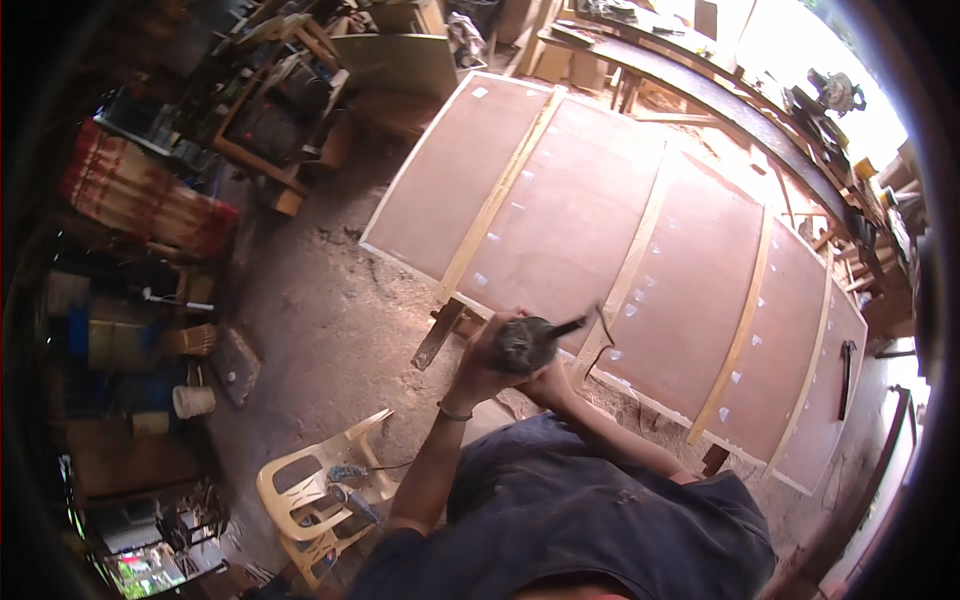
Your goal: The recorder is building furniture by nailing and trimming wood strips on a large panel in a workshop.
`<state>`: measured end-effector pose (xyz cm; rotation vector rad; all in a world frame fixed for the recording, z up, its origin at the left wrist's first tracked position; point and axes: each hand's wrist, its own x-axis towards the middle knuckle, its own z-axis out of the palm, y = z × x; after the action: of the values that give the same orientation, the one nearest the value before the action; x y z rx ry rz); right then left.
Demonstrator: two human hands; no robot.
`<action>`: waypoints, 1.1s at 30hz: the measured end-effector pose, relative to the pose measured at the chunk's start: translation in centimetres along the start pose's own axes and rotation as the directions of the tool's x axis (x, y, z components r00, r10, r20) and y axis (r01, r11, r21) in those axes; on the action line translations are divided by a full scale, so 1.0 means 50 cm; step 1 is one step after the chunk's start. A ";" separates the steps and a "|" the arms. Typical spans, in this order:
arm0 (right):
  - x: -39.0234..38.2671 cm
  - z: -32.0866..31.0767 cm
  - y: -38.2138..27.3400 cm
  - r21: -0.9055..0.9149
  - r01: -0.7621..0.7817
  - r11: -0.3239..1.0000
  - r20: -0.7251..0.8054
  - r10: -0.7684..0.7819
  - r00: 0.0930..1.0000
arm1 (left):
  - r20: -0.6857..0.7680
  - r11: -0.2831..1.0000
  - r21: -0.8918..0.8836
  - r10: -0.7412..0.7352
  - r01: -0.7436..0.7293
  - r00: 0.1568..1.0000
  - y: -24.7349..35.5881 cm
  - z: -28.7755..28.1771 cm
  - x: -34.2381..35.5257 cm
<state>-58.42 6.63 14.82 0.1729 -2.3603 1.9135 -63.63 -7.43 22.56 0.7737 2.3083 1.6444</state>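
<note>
In front of my chest I hold a dark, round-ended tool [522, 345], probably a power tool; its exact kind does not show. A dark stub juts from it to the right, and a thin dark cord curves beside it. My left hand [482, 352], with a band at the wrist, wraps round its left side. Below it, my right hand [548, 386] grips its underside; the fingers are partly hidden by the tool. Just beyond both hands lies a large pinkish-brown wooden panel [570, 215], with light battens [505, 190] across it and pale patches along them.
A cream plastic chair [275, 492] stands at lower left with tools on it. A dark long-handled tool [847, 380] lies on the panel's right end. Behind runs a long workbench [690, 80]. Wooden frames [265, 175] crowd the far left; a pale bucket [193, 401] sits left.
</note>
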 end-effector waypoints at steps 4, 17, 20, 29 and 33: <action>0.056 0.052 0.088 0.531 -0.182 0.827 -0.190 0.325 0.926 | 0.294 0.938 0.168 0.244 -0.302 0.924 -0.066 -0.047 0.104; 0.202 0.256 0.086 -0.053 -0.299 0.953 -0.716 0.172 0.677 | 0.380 0.764 -0.240 0.642 -0.600 0.666 -0.246 -0.253 0.262; 0.242 0.296 0.097 -0.024 -0.284 0.958 -0.717 0.182 0.673 | 0.323 0.742 -0.258 0.670 -0.619 0.669 -0.323 -0.263 0.271; 0.337 0.361 0.267 -0.056 -0.500 0.864 -0.773 0.280 0.569 | 0.498 0.642 0.760 -0.475 -0.101 0.726 -0.778 -0.417 0.261; 0.319 0.383 0.284 -0.002 -0.557 0.831 -0.776 0.350 0.525 | 0.565 0.629 0.760 -0.517 -0.162 0.643 -0.786 -0.378 0.245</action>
<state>-76.41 -9.62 -0.51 -1.1673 -2.0745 1.3433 -94.10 -26.03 -5.31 1.0191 2.1947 0.0127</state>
